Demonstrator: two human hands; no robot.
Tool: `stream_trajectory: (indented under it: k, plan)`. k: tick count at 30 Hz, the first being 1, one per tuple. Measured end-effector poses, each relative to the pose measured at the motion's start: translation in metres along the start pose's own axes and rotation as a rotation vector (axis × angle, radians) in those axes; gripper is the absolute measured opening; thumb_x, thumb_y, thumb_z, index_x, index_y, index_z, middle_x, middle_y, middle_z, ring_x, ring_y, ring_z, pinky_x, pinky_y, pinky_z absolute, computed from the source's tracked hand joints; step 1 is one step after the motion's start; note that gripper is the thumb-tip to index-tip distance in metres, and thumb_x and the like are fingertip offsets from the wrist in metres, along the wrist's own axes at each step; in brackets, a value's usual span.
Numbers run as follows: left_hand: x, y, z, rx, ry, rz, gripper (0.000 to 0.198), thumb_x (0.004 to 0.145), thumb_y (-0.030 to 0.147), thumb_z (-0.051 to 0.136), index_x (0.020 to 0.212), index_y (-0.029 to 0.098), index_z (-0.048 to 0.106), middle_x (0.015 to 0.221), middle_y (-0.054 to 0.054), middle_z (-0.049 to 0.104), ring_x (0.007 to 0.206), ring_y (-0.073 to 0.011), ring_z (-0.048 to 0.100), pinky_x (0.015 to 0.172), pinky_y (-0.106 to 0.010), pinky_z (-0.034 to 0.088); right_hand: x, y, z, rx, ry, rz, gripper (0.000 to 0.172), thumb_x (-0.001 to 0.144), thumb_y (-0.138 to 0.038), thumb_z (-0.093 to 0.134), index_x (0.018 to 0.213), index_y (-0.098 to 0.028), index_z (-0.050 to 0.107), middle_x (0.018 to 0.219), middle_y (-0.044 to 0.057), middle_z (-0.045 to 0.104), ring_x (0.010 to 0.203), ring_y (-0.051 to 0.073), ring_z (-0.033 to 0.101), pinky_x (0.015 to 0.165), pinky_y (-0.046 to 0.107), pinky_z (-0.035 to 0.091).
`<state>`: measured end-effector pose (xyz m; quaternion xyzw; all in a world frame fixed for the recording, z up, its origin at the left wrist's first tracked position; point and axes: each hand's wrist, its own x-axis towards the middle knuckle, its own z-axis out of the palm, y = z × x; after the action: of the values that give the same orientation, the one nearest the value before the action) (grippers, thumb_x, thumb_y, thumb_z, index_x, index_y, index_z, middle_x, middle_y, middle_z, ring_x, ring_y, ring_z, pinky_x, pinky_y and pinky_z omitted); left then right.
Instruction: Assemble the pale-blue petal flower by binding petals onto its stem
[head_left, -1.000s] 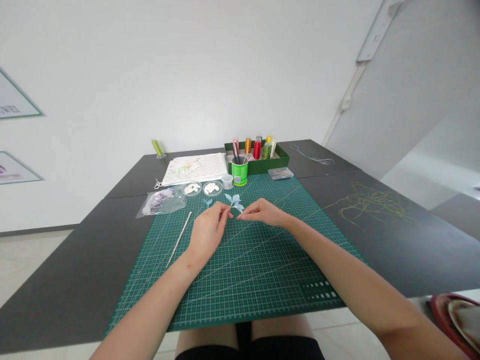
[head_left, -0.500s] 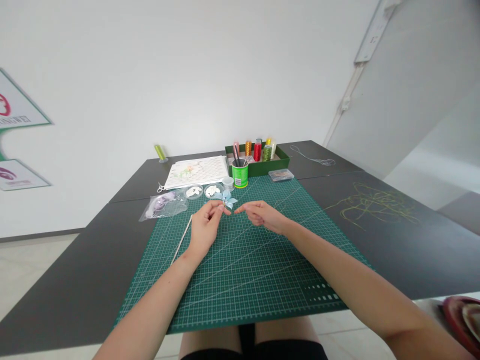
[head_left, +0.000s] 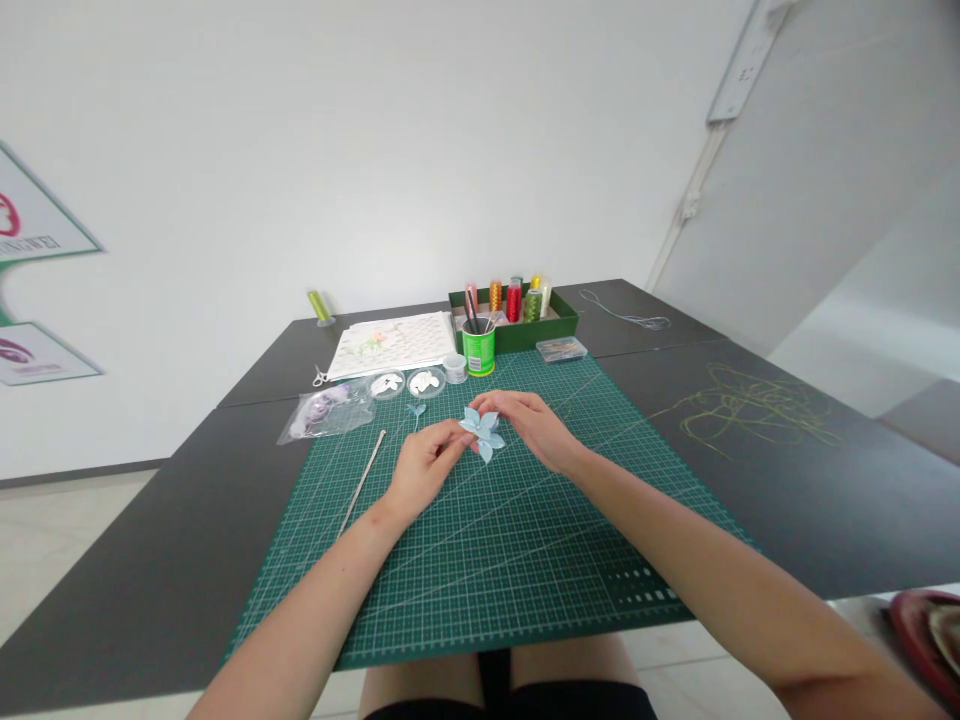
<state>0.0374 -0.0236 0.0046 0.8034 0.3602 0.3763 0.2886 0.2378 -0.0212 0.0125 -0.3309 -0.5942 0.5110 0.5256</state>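
A pale blue artificial flower (head_left: 484, 428) with pointed petals faces me above the green cutting mat (head_left: 480, 560). My left hand (head_left: 429, 462) is closed, pinching the flower from its left side. At the flower's upper right is my right hand (head_left: 534, 428), its fingers bent in close against the petals. Its fingertips are partly hidden, and I cannot make out what they hold. Beyond my left hand, a small blue flower piece (head_left: 416, 411) on a thin stem lies on the mat. Slim metal tweezers (head_left: 362, 480) rest left of my left wrist.
Dishes of white pieces (head_left: 426, 382), a clear bag (head_left: 328, 410) and a green can (head_left: 480, 352) with tools stand behind. Farther back are white sheets (head_left: 394, 342) and a green box (head_left: 559, 328) of thread spools. Loose yellow-green thread (head_left: 757, 410) spreads at right.
The flower has moved right and turned its front towards me. My right hand, apart from it before, has come up against it. The small flower piece behind now shows.
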Motion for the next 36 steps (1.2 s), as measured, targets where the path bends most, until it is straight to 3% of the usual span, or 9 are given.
stream_trajectory:
  k: [4,8,15,18,22,26,29,32,36]
  plan:
    - [0.001,0.0,0.0,0.057,-0.124,0.063,0.03,0.098,0.033,0.05,0.083,0.02,0.073,0.08,0.0,0.072,0.071,-0.0136,0.062,0.072,-0.023,0.046,-0.003,-0.004,0.002,0.095,-0.083,0.135,0.031,0.082,-0.048,0.068,0.081,-0.018,0.074,0.094,0.005,0.068,0.084,0.017,0.058,0.081,0.032,0.044]
    - [0.001,-0.001,0.0,0.107,-0.175,0.067,0.029,0.098,0.033,0.049,0.086,0.021,0.072,0.084,-0.001,0.073,0.077,-0.0148,0.065,0.077,-0.025,0.048,-0.001,-0.002,-0.001,0.116,-0.052,0.139,0.025,0.073,-0.042,0.077,0.07,-0.018,0.072,0.1,0.005,0.065,0.085,0.016,0.057,0.078,0.031,0.043]
    - [0.0,-0.005,-0.001,0.181,-0.109,0.075,0.027,0.1,0.031,0.048,0.092,0.022,0.072,0.09,0.0,0.075,0.084,-0.015,0.067,0.082,-0.025,0.048,0.002,0.004,-0.003,0.082,0.058,0.084,0.024,0.071,-0.041,0.077,0.065,-0.019,0.071,0.1,0.005,0.066,0.094,0.018,0.057,0.085,0.031,0.043]
    - [0.0,-0.005,-0.002,0.218,-0.109,0.085,0.027,0.1,0.032,0.047,0.095,0.024,0.072,0.093,0.0,0.075,0.087,-0.0155,0.067,0.082,-0.026,0.048,0.002,0.004,-0.002,0.066,0.043,0.086,0.025,0.073,-0.042,0.076,0.067,-0.019,0.071,0.101,0.005,0.067,0.092,0.018,0.058,0.084,0.031,0.044]
    - [-0.001,-0.005,-0.003,0.265,-0.089,0.108,0.028,0.101,0.033,0.045,0.101,0.024,0.072,0.092,-0.001,0.075,0.086,-0.0161,0.068,0.081,-0.026,0.049,0.001,0.001,-0.002,-0.045,0.032,0.073,0.031,0.08,-0.05,0.07,0.078,-0.02,0.073,0.088,0.004,0.069,0.083,0.018,0.059,0.082,0.032,0.045]
    - [-0.001,-0.006,-0.004,0.292,-0.048,0.111,0.029,0.101,0.034,0.045,0.104,0.024,0.072,0.089,-0.002,0.075,0.082,-0.016,0.066,0.077,-0.026,0.048,0.002,0.002,-0.003,-0.077,0.032,0.01,0.038,0.083,-0.054,0.064,0.067,-0.02,0.063,0.088,0.004,0.068,0.085,0.019,0.058,0.086,0.034,0.045]
    - [0.0,-0.006,-0.002,0.175,-0.015,0.049,0.026,0.099,0.033,0.048,0.098,0.023,0.072,0.09,-0.002,0.076,0.08,-0.0156,0.067,0.077,-0.026,0.048,0.003,0.004,-0.003,0.023,0.037,0.019,0.037,0.086,-0.053,0.059,0.07,-0.019,0.061,0.089,0.004,0.066,0.086,0.018,0.058,0.085,0.033,0.046]
    - [0.003,-0.006,0.002,-0.067,0.032,-0.085,0.026,0.095,0.037,0.052,0.095,0.019,0.07,0.084,-0.002,0.076,0.074,-0.0153,0.068,0.074,-0.025,0.049,0.003,0.007,0.0,0.175,0.044,0.101,0.023,0.082,-0.043,0.064,0.085,-0.02,0.067,0.091,0.003,0.066,0.088,0.017,0.059,0.086,0.031,0.047]
    - [0.005,-0.005,0.008,-0.273,0.1,-0.181,0.029,0.089,0.042,0.057,0.093,0.015,0.069,0.075,-0.003,0.075,0.067,-0.015,0.067,0.07,-0.025,0.05,0.0,0.01,0.01,0.377,-0.096,0.254,0.025,0.071,-0.027,0.071,0.096,-0.02,0.067,0.094,0.003,0.068,0.092,0.016,0.062,0.093,0.031,0.048]
